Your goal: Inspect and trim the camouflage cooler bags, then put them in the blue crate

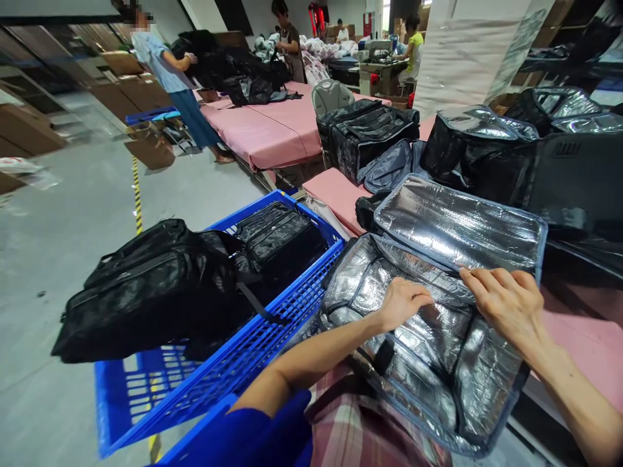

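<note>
One silver-lined bag [423, 366]: open below left grip [403, 301] and right grip [511, 305].
Left grip: fingers curled; whether pinching, cannot tell.
Right grip: pinching the bag's grey edge.
Lid [460, 220]: laid back beyond right grip.
Blue crate [109, 415]: left of left grip, carrying black bags [141, 295].

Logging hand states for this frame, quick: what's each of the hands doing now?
Left hand: fingers curled over the silver-lined bag; grip can't be told.
Right hand: fingers bent at the bag's lid-side edge; grip can't be told.
</note>
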{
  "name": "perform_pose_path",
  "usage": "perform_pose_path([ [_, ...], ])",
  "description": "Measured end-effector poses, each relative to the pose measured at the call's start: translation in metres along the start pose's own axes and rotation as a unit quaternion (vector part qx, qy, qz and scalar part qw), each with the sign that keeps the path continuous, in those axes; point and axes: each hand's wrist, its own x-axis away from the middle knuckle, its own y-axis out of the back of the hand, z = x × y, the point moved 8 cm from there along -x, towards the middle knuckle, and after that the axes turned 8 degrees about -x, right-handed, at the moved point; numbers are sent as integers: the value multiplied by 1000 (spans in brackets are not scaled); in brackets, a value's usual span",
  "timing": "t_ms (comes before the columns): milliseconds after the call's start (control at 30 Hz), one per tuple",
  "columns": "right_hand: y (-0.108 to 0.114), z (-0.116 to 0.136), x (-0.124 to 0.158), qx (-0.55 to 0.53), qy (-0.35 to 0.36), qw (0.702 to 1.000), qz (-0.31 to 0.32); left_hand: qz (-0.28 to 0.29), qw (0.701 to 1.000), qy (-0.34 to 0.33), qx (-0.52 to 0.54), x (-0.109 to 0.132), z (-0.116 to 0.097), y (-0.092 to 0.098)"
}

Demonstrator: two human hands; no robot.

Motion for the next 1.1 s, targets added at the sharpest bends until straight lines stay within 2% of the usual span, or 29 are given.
perform_pose_path([
  [167, 8, 1, 1, 32, 19, 999, -9, -2, 1000, 13, 13, 2, 2, -1],
  [400, -9, 6, -1, 39, 35, 999, 15, 3, 1000, -14, 24, 1, -6, -2],
  [500, -11, 2, 3, 40, 14, 999, 14, 46, 999, -1, -5, 4, -1, 0],
  [633, -8, -16, 11, -36, -66, 997, -4, 169, 978, 32, -120, 10, 20, 4],
  [700, -11, -27, 14, -73, -124, 990, 0, 179, 973, 69, -129, 6, 32, 15],
  [767, -21, -36, 16, -83, -179, 980, 29, 138, 983, 102, -61, -7, 35, 28],
  [833, -33, -38, 19, -84, -209, 972, 62, 105, 983, 134, 65, -24, 33, 33],
  [867, -39, -36, 19, -86, -209, 971, 76, 105, 972, 161, 135, -32, 32, 31],
  [933, -47, -30, 19, -83, -191, 974, 91, 127, 928, 229, 263, -44, 29, 21],
  [1000, -47, -23, 19, -65, -164, 981, 79, 133, 888, 283, 337, -50, 26, 14],
  [1033, -43, -19, 19, -55, -149, 985, 62, 126, 879, 296, 353, -51, 25, 13],
  [1100, -28, -11, 20, -47, -119, 992, 12, 97, 878, 294, 365, -47, 24, 14],
])
